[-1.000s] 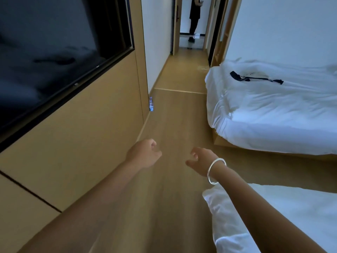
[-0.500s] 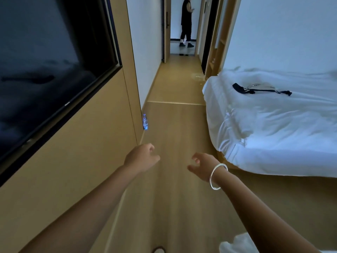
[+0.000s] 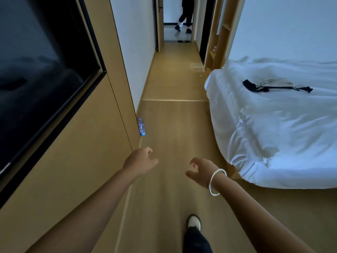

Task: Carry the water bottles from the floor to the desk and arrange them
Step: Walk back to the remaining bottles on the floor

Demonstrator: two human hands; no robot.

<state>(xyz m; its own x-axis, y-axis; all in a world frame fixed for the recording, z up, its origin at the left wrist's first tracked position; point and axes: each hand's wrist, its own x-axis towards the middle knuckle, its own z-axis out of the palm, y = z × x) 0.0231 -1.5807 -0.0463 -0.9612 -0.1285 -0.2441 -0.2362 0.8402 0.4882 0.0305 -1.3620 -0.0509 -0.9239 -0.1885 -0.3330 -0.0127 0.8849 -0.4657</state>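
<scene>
Clear water bottle (image 3: 141, 127) with a blue label and cap, standing out against the tan wood-grain floor (image 3: 173, 128). Tan wall panelling (image 3: 76, 152) frames a black TV screen (image 3: 36, 70). White rumpled bedding (image 3: 284, 125), a black strap (image 3: 269, 88) across it. Silver bangle (image 3: 217, 181), white shoe (image 3: 194, 221), dark trouser leg (image 3: 197, 241).

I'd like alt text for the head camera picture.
Two empty hands, left and right, reach forward over a wooden floor toward a water bottle standing by the left wall; a white bed lies on the right.
</scene>
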